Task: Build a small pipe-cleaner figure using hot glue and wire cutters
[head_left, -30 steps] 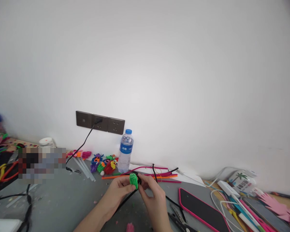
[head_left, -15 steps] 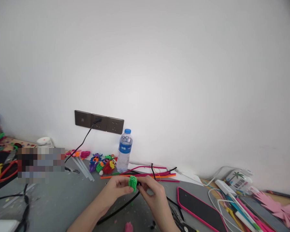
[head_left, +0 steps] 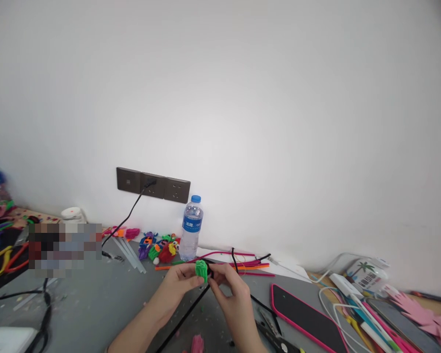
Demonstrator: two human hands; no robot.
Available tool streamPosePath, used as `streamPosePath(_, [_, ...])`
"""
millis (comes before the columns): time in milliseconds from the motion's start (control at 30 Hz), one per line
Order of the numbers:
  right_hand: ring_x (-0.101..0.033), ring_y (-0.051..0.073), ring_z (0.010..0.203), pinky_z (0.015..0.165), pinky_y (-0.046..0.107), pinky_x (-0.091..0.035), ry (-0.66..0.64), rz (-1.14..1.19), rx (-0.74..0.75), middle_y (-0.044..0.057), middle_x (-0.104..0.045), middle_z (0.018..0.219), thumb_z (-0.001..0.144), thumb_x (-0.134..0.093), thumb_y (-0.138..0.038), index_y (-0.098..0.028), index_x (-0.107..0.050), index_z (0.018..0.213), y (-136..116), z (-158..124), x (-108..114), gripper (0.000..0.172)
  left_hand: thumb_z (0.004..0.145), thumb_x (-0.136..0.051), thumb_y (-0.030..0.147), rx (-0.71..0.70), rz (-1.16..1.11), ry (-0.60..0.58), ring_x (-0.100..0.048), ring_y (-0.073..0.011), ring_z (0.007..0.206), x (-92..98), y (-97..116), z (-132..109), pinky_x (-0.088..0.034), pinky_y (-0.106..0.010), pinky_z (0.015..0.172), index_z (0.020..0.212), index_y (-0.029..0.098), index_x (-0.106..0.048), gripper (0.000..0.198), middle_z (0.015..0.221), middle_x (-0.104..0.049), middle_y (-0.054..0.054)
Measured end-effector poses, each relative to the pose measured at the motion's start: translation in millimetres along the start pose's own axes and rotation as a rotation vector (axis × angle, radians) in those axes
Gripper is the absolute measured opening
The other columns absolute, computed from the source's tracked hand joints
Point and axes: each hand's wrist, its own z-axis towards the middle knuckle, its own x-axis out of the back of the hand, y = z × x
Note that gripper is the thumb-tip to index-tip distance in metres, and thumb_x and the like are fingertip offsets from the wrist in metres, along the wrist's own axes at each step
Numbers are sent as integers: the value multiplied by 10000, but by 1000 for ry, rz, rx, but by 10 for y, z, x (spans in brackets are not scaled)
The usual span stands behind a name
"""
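Between the thumb and fingers of my left hand (head_left: 172,290) is a small green fuzzy piece (head_left: 201,271), which looks made of folded pipe cleaners. My right hand (head_left: 235,296) pinches a black pipe cleaner (head_left: 186,315) right beside the green piece; a length of it slants down toward the lower left. Fingertips partly hide where the black and green meet. Below the hands lies a pink fuzzy piece (head_left: 197,343) on the grey table (head_left: 95,309). Close to my right wrist are black-handled pliers (head_left: 279,342).
Behind the hands stand a water bottle (head_left: 191,230) and several colourful fuzzy figures (head_left: 169,251). Loose pink and orange pipe cleaners (head_left: 257,266) lie on white paper. A pink-edged phone (head_left: 306,318) is at right, glue sticks (head_left: 130,255) and black cables (head_left: 47,314) at left.
Both hands stay together around the green piece, with small finger movements. The black pipe cleaner's lower length has shifted and looks straighter. The view has moved slightly.
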Motion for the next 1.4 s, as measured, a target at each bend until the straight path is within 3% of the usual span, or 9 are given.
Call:
streamPosePath(167, [-582,137,641,606,219,-502,47,-51,38,1,-585,720,835,-552,-120,-196,-648,964,13,-23,-3,177,627,-831,326,9,-47,-20,-638,-245,925,-70,10,-18,-432,-315,886,915,159,-777,337,883,-761,-81])
streamPosePath(433, [-563,131,611,597,212,-496,-1,-78,52,-7,-557,696,844,-552,-122,-210,-675,1055,-23,-6,38,259,671,-794,336,-9,-1,-78,-636,-274,964,-63,15,-27,-424,-352,925,988,144,-758,373,937,-754,-88])
streamPosePath(967, [-548,135,578,552,212,-471,8,-94,13,-12,-575,658,818,-579,-143,-206,-691,948,-8,6,74,184,679,-796,321,3,71,-95,-638,-267,979,-11,-21,-14,-441,-341,916,994,152,-753,360,961,-755,-89])
streamPosePath(1400, [-567,151,591,550,228,-485,70,-52,-53,25,-640,699,835,-605,-253,-190,-686,906,21,28,114,125,632,-810,376,63,95,98,-609,-269,1000,21,113,-5,-448,-335,872,955,170,-756,387,1006,-737,-101])
